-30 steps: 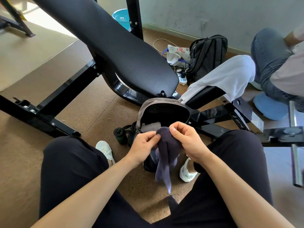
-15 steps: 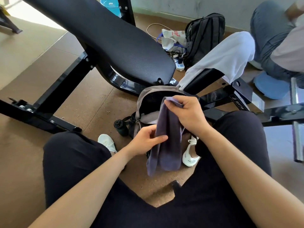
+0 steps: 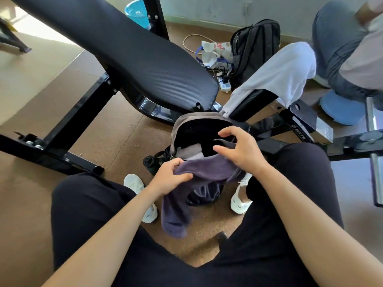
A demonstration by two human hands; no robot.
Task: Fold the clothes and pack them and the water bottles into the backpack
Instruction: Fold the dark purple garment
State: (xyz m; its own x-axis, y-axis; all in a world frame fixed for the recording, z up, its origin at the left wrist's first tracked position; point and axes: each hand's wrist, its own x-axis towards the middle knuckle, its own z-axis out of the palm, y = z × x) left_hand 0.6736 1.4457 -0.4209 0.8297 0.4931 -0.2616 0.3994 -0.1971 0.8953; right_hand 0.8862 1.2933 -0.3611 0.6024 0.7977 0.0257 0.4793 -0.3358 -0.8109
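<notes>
Right now, we are sitting with the grey backpack (image 3: 187,122) standing open on the floor between our feet; our left hand (image 3: 171,180) is gripping the purple cloth (image 3: 209,169) with curled fingers; the cloth is lying across the near edge of the backpack mouth, and its loose end is hanging down in front; our right hand (image 3: 238,151) is hovering over the opening, fingers spread wide and a little bent, holding nothing; whether its palm is touching the cloth, we cannot tell; a light folded piece (image 3: 191,151) is lying inside; a black water bottle (image 3: 149,162) is sitting just beside the backpack's left side; a white garment (image 3: 279,73) is hanging over the bench (image 3: 134,52).
</notes>
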